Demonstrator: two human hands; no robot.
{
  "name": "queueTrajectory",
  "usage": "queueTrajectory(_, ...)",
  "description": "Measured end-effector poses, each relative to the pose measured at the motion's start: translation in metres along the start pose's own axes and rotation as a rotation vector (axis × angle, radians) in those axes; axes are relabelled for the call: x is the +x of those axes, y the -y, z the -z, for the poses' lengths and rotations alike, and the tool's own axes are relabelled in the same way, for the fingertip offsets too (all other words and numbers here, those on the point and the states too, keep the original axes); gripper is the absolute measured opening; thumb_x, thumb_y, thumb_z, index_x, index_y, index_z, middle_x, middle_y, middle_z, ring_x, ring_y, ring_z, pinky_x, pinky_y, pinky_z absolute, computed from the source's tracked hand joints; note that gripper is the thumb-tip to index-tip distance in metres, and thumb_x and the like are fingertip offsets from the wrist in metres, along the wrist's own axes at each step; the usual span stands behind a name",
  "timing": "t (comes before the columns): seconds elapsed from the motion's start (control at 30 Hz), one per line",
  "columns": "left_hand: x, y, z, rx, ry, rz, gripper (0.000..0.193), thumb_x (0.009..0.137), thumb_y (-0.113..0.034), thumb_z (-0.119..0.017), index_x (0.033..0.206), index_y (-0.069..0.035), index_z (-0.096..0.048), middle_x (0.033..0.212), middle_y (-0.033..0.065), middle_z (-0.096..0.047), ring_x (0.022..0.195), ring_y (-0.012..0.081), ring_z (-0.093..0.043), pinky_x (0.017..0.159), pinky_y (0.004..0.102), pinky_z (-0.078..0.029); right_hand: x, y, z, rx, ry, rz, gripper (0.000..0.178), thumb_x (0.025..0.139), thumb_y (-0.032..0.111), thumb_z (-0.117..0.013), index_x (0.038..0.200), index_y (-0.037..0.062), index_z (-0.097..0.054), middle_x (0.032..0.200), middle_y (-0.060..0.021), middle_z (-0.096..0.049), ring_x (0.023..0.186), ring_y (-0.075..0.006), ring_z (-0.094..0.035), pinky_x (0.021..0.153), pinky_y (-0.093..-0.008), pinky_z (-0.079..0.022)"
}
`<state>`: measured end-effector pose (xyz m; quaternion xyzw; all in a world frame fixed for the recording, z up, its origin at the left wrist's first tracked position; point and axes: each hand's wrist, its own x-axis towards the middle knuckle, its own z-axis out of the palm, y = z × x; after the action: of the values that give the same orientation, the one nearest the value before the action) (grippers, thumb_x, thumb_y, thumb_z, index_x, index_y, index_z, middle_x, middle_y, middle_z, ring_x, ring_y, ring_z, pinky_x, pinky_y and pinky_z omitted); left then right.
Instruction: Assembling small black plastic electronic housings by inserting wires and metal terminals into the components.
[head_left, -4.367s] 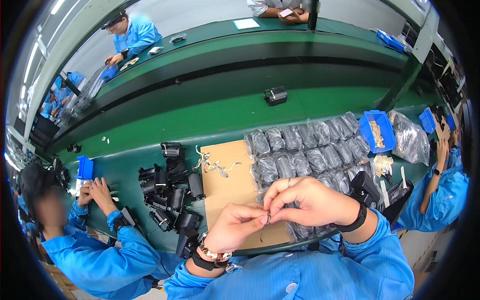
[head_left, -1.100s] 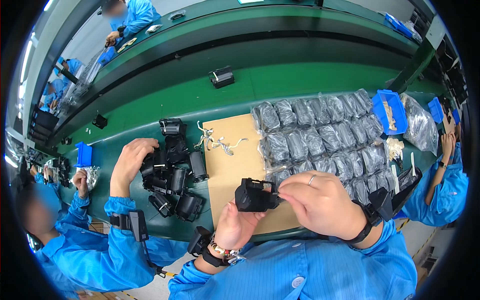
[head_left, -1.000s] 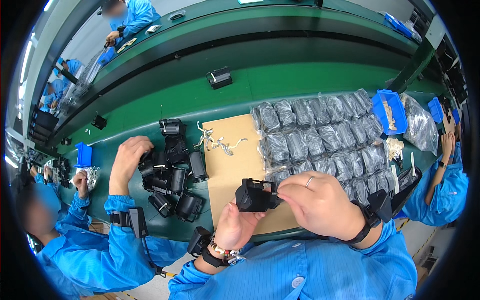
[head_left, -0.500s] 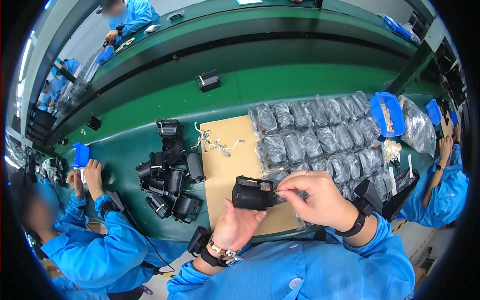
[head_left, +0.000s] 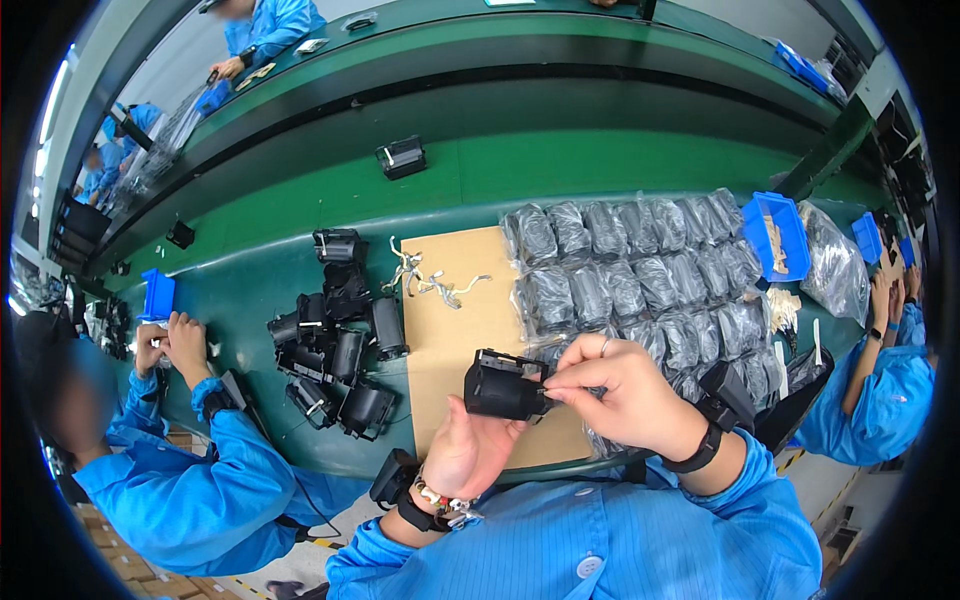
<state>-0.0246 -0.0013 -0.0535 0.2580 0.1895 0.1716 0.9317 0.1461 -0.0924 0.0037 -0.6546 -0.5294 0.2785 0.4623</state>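
Observation:
A black, boxy plastic housing (head_left: 503,390) with a rounded side rests in my left hand (head_left: 468,450), the palm turned up beneath it and the fingers supporting it from below. At its right end, the thumb and forefinger of my right hand (head_left: 630,395) are pinched together. Whatever is between those fingertips is too small to make out. Below both hands lies a tan cardboard sheet (head_left: 440,350). Toward its far left corner sits a small tangle of pale strips (head_left: 432,284). Similar black housings (head_left: 347,356) are heaped just left of the cardboard.
Rows of black units in clear plastic bags (head_left: 630,290) cover the table to the right. Beyond them stand a blue bin (head_left: 787,262) and a large clear bag (head_left: 835,262). One black housing (head_left: 402,158) lies on the green shelf. Co-workers sit at left (head_left: 210,480) and right (head_left: 870,400).
The view has shifted slightly. My right fingertips have moved a little left, closer against the housing's right end. My left hand keeps its hold. The co-worker on the left has brought both hands closer together.

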Motion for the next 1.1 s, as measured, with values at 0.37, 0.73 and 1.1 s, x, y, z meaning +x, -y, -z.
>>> queueTrajectory(0.37, -0.003, 0.002, 0.002, -0.15, 0.02, 0.077, 0.057, 0.087, -0.052, -0.052, 0.126, -0.011, -0.045, 0.122, 0.0058, -0.052, 0.11, 0.0188, -0.049, 0.09, 0.0347, -0.041, -0.001, -0.014, 0.002, 0.16, -0.033, -0.019, 0.012, 0.075, -0.001, -0.066, 0.086, 0.0019, -0.07, 0.076, -0.01, -0.062, 0.066, -0.0194, -0.06, 0.058, -0.0282, -0.047)
queueTrajectory(0.73, -0.003, 0.001, 0.003, -0.065, -0.058, 0.038, 0.056, 0.088, -0.05, -0.052, 0.125, -0.01, -0.046, 0.121, 0.0069, -0.053, 0.105, 0.0193, -0.051, 0.088, 0.0346, -0.042, 0.004, -0.003, 0.006, -0.176, -0.04, 0.066, 0.005, 0.074, 0.002, -0.063, 0.079, 0.0014, -0.065, 0.073, -0.0132, -0.061, 0.065, -0.0283, -0.06, 0.059, -0.0342, -0.048)
queueTrajectory(1.1, -0.003, 0.007, 0.002, -0.09, -0.086, 0.005, 0.045, 0.087, -0.042, -0.056, 0.119, -0.011, -0.051, 0.115, 0.0044, -0.057, 0.097, 0.0165, -0.053, 0.089, 0.0341, -0.043, -0.001, -0.006, -0.006, -0.131, -0.095, -0.068, 0.006, 0.073, -0.001, -0.057, 0.078, 0.0001, -0.061, 0.073, -0.0142, -0.057, 0.072, -0.033, -0.058, 0.065, -0.0393, -0.046)
